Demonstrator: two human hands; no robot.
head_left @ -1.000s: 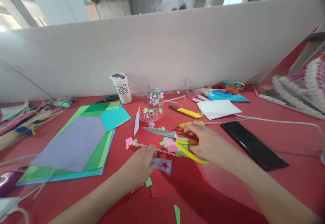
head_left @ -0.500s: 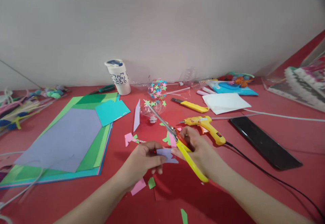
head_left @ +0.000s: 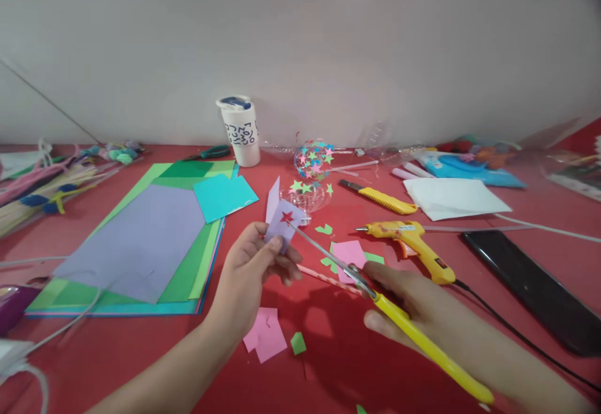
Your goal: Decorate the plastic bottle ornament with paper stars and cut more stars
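My left hand [head_left: 256, 260] pinches a small purple piece of paper [head_left: 278, 229], holding it up over the table. A red star shape shows on that paper; I cannot tell whether it is a cut-out or a mark. In my right hand [head_left: 399, 295] are yellow-handled scissors [head_left: 408, 323], their blades together and the tip at the star. Under the blades lie a pink paper piece [head_left: 347, 257], green scraps [head_left: 323, 229] and a striped pink stick [head_left: 328, 279]. Behind the purple piece stands a clear ornament covered with paper stars [head_left: 313, 160].
Coloured paper sheets [head_left: 136, 238] and a turquoise piece [head_left: 225, 198] lie left. A white cup [head_left: 241, 132] stands at the wall. On the right are a yellow cutter [head_left: 382, 198], a glue gun [head_left: 413, 245] with its cable, a black phone [head_left: 530, 289] and white paper [head_left: 455, 198].
My left hand has raised and turned the purple paper, so the star shape shows. The scissors have shifted right and down, their tip now at the paper. The view has moved left.
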